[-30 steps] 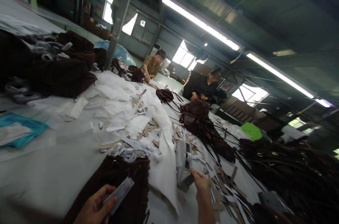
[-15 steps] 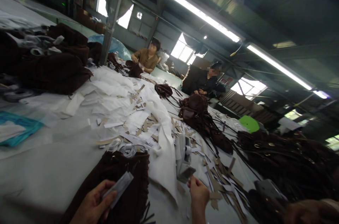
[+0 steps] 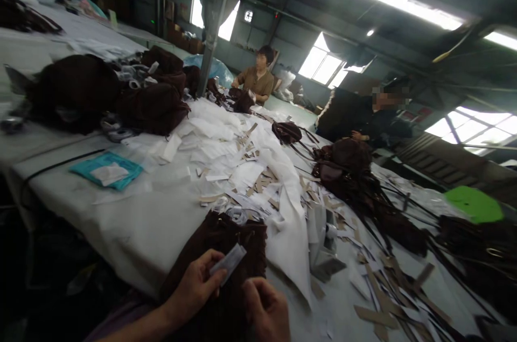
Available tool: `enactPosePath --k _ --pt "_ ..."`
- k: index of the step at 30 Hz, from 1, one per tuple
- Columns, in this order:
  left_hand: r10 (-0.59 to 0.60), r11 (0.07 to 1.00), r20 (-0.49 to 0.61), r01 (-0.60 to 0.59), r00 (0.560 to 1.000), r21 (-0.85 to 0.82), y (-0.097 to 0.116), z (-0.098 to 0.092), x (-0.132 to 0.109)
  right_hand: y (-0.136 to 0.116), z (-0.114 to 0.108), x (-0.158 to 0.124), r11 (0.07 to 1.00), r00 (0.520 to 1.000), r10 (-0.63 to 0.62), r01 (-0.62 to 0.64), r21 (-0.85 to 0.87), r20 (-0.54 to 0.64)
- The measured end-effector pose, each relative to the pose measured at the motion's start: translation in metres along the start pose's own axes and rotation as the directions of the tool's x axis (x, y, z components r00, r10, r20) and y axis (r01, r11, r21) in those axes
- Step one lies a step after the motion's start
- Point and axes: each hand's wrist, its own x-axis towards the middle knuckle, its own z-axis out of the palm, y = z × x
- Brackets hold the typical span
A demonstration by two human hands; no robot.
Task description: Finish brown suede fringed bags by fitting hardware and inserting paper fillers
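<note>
My left hand (image 3: 202,280) pinches a flat, whitish, slightly see-through strip (image 3: 229,264) between thumb and fingers. It is held over a dark brown suede-like bag (image 3: 232,237) with a gathered edge, which lies at the table's front edge. My right hand (image 3: 266,307) is closed, thumb against fingers, over the bag's right side and just right of the strip. Whatever its fingertips hold, if anything, is too small to make out. A grey tape dispenser (image 3: 321,248) stands on the table to the right of the bag.
White paper sheets (image 3: 214,126) and cut strips (image 3: 379,315) litter the table. Brown bags (image 3: 151,107) are piled at left, others (image 3: 343,161) at right. A turquoise packet (image 3: 107,169) lies left. A metal post (image 3: 216,24) rises behind. Two people (image 3: 258,81) work across the table.
My right hand has moved from the tape dispenser's front end left to the bag, beside the strip. My left hand still holds the strip. The view has turned left.
</note>
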Motion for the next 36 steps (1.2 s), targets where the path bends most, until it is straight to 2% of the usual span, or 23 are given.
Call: enactPosePath --k 2,4,9,12,14,16,19,21,25,29,34,36 --pt "0.021 0.999 0.009 -0.021 1.0 0.026 0.004 0.0 -0.002 -0.007 0.021 0.004 0.999 0.997 -0.039 0.041 -0.033 0.067" --pt "0.037 0.998 0.014 -0.038 0.999 0.045 0.007 -0.001 -0.004 -0.011 0.033 0.011 0.993 0.996 -0.073 0.078 -0.088 0.055" --pt "0.081 0.993 0.012 -0.082 0.997 0.084 0.012 -0.004 -0.006 -0.021 0.042 0.019 0.96 0.997 -0.052 0.033 -0.278 -0.063" --pt "0.035 0.999 0.066 -0.036 0.997 0.005 0.011 -0.005 -0.004 -0.023 0.043 0.018 0.947 0.996 -0.039 0.013 -0.322 -0.074" --pt "-0.007 0.999 0.086 0.011 0.996 -0.04 0.009 -0.005 -0.001 -0.02 0.041 0.019 0.96 0.998 -0.02 0.001 -0.28 -0.065" --pt "-0.025 0.999 0.061 0.028 0.998 -0.045 0.008 -0.004 0.002 -0.015 0.038 0.02 0.985 0.999 0.036 -0.038 -0.167 -0.017" --pt "-0.025 1.0 0.031 0.025 0.999 -0.009 0.008 -0.002 0.004 -0.008 0.032 0.023 0.99 0.984 0.138 -0.141 0.015 0.112" --pt "0.004 0.999 0.012 -0.004 1.0 0.048 0.01 0.0 0.002 -0.005 0.029 0.023 0.982 0.976 0.172 -0.18 0.052 0.132" --pt "0.076 0.982 -0.049 -0.066 0.996 0.178 0.012 0.003 -0.001 0.0 0.028 0.023 0.982 0.982 0.185 -0.185 0.033 0.028" --pt "0.087 0.975 -0.061 -0.073 0.994 0.211 0.014 0.003 -0.002 0.003 0.031 0.018 0.98 0.979 0.195 -0.192 0.049 -0.061" --pt "0.036 0.996 -0.055 -0.032 0.998 0.079 0.019 0.004 0.001 0.003 0.033 0.012 0.982 0.967 0.153 -0.125 0.142 -0.203" --pt "-0.036 0.997 -0.013 0.035 0.999 -0.073 0.021 0.005 0.003 0.004 0.032 0.013 0.976 0.973 0.149 -0.116 0.186 -0.176"
